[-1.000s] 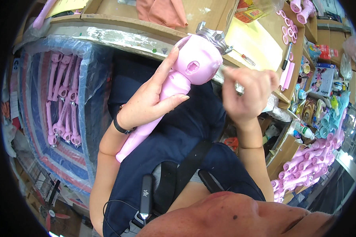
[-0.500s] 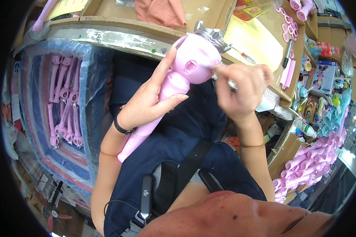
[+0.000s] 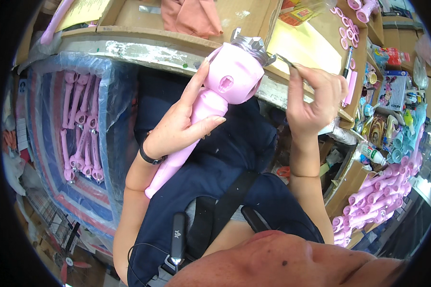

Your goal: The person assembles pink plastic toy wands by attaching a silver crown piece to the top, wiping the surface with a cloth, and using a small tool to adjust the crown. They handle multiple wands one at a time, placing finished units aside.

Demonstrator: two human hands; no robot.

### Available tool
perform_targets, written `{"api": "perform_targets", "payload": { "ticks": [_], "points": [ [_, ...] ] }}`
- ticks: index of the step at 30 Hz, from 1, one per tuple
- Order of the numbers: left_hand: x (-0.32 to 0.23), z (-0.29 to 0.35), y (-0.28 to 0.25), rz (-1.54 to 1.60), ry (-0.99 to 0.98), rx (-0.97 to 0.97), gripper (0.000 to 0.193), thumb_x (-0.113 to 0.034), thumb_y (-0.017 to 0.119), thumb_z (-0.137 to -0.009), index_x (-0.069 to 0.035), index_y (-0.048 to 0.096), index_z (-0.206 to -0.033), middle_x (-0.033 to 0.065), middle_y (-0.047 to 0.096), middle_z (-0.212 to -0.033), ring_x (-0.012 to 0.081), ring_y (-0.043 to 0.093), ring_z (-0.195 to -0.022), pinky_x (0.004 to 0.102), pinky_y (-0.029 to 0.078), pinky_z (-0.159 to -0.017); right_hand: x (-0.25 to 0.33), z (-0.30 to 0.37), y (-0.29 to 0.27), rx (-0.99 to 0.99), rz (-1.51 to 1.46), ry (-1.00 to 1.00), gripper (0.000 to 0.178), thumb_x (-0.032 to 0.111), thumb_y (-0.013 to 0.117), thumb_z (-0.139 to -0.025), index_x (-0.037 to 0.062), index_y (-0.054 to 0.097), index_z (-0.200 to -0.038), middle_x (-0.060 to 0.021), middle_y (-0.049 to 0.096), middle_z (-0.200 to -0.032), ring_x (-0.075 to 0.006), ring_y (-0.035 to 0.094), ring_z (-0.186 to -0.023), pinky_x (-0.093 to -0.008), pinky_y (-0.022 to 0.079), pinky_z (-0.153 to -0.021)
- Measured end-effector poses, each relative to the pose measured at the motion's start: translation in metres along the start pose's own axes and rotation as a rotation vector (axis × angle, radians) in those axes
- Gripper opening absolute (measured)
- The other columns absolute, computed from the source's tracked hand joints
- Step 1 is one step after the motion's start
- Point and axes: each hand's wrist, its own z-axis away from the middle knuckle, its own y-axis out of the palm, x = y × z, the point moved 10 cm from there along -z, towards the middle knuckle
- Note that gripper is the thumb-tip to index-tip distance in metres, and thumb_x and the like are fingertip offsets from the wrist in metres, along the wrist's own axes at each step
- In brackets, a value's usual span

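My left hand (image 3: 177, 126) is closed round the neck of a pink plastic toy wand (image 3: 239, 76), its thumb and fingers on either side. The wand slants across my lap, handle end toward my left forearm. Its bulky round head has cut-out openings in the sides, and a silver crown (image 3: 250, 45) sits on top. To the right of the head, my right hand (image 3: 316, 98) is raised, pinching a thin dark pointed tool (image 3: 283, 60) between thumb and forefinger. The tool's tip points toward the crown; its exact kind is too small to tell.
The cardboard-lined bench holds a salmon cloth (image 3: 191, 16), yellow paper (image 3: 316, 45), pink rings (image 3: 345, 31) and a black marker (image 3: 347, 62). At left, a plastic-lined bin (image 3: 45, 138) holds several pink wands (image 3: 84, 124). Pink parts (image 3: 376, 193) are piled at right.
My right hand has moved up and right, away from the wand's head, and the thin dark tool now shows in its fingers. My left hand's grip on the wand stays the same.
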Motion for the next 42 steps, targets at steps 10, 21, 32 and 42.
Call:
{"api": "perform_targets", "payload": {
  "ticks": [10,21,32,42],
  "points": [
    [0.006,0.000,-0.002,0.081,-0.102,-0.010,0.091,-0.004,0.062,-0.084,-0.016,0.001,-0.150,0.0155,0.050,-0.119,0.0101,0.057,-0.075,0.0246,0.050,-0.063,0.023,0.017,0.006,0.118,-0.115,-0.129,0.024,0.005,0.075,-0.064,0.0134,0.066,-0.085,0.0034,0.061,-0.075,-0.0136,0.054,-0.067,-0.0306,0.033,-0.080],
    [0.005,0.000,-0.002,0.082,-0.106,-0.016,0.091,-0.003,0.062,-0.084,-0.016,0.001,-0.150,0.0148,0.051,-0.116,0.0098,0.057,-0.075,0.0244,0.049,-0.063,0.031,0.016,0.021,0.138,-0.127,-0.170,0.023,0.007,0.075,-0.064,0.0128,0.065,-0.084,0.0023,0.060,-0.076,-0.0147,0.053,-0.067,-0.0312,0.034,-0.080],
    [0.001,-0.002,0.000,0.024,-0.032,-0.012,0.091,-0.004,0.061,-0.085,-0.016,-0.002,-0.150,0.0109,0.053,-0.107,0.0104,0.055,-0.071,0.0246,0.049,-0.062,0.024,0.017,0.010,0.066,-0.053,-0.133,0.023,0.006,0.075,-0.064,0.0130,0.065,-0.084,0.0031,0.059,-0.075,-0.0148,0.052,-0.066,-0.0317,0.033,-0.080],
    [0.004,0.000,-0.002,0.055,-0.069,-0.028,0.089,-0.005,0.062,-0.085,-0.014,0.002,-0.150,0.0146,0.053,-0.114,0.0093,0.057,-0.074,0.0238,0.049,-0.064,0.031,0.021,0.015,0.102,-0.116,-0.204,0.020,0.008,0.075,-0.067,0.0132,0.065,-0.083,0.0024,0.060,-0.074,-0.0148,0.052,-0.066,-0.0312,0.033,-0.079]
  ]
}}
